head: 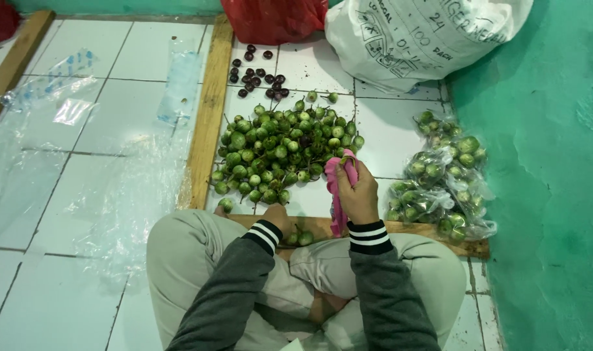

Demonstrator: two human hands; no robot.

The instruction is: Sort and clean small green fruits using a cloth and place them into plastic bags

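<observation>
Your right hand (pixel 358 195) grips a pink cloth (pixel 338 195), which hangs down limp below your fist. Your left hand (pixel 280 221) rests low on a few small round green fruits (pixel 301 238) lying between your knees, stems still on.

White printed sack (pixel 426 39) top right, red bag (pixel 273 19) beside — clear filled bags (pixel 442 179) right

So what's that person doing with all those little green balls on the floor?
A person sits cross-legged on the white tiled floor in front of a pile of small round green fruits. The right hand holds up a pink cloth. The left hand is low by a few green fruits at the knees. Clear bags already filled with the fruits lie by the green wall, and some dark purple fruits sit behind the pile.
</observation>
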